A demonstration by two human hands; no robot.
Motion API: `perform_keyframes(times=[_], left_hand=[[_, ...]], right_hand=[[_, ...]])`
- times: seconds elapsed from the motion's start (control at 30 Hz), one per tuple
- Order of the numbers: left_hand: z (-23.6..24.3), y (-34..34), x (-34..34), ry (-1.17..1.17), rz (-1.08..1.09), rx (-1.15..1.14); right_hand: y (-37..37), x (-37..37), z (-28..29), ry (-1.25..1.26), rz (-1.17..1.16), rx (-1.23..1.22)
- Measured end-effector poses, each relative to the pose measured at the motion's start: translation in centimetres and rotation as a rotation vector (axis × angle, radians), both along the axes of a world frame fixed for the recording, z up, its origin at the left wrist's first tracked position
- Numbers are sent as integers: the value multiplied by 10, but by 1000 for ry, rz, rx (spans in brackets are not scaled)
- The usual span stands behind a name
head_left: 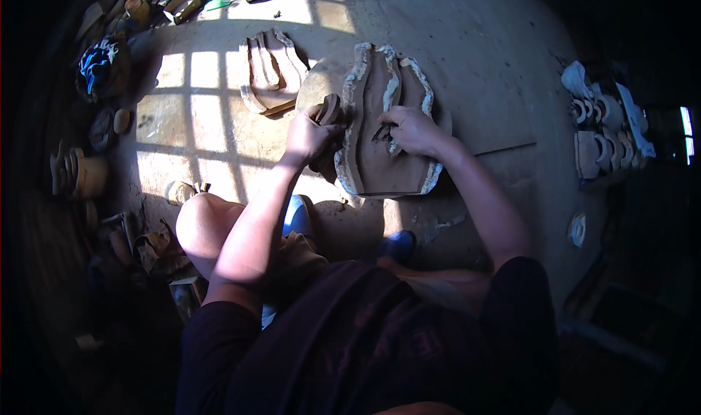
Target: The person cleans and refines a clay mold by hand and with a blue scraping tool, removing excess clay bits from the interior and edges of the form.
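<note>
My view comes from the left of two fisheye cameras side by side on my head. It looks steeply down over my dark shirt [358, 335], which looms large along the lower edge, to the floor [504, 86] ahead. My fingers [392, 117] sit farther off, above centre; the rim curves and darkens.
</note>
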State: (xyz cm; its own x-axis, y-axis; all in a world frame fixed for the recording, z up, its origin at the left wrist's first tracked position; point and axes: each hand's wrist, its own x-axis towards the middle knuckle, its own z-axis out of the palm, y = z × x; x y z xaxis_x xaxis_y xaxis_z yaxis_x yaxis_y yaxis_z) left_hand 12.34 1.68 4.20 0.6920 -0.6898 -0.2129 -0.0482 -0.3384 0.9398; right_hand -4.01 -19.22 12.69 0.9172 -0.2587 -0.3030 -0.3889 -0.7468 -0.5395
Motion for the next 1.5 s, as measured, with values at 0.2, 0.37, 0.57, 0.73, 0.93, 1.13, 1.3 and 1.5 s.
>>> perform_keyframes(times=[0.2,0.37,0.57,0.73,0.93,1.13,1.3,1.5], left_hand=[[-12,8,9,60,-20,6],[7,11,7,273,-2,-242],[67,17,-28,570,-132,-370],[50,24,-2,606,-34,-383],[23,16,-3,429,-9,-190],[21,10,-5,-34,-117,52],[11,9,-5,-53,-147,0],[13,11,-6,-100,-161,-5]], right_hand=[[1,-29,24,178,280,-95],[-3,-61,12,-426,-449,301],[92,-3,36,-375,-328,269],[9,40,16,-439,-631,320],[-83,74,-17,-290,-435,-271],[-100,96,-26,-324,-271,-347],[-105,85,-30,-319,-168,-302],[-87,56,-21,-244,-171,-220]])
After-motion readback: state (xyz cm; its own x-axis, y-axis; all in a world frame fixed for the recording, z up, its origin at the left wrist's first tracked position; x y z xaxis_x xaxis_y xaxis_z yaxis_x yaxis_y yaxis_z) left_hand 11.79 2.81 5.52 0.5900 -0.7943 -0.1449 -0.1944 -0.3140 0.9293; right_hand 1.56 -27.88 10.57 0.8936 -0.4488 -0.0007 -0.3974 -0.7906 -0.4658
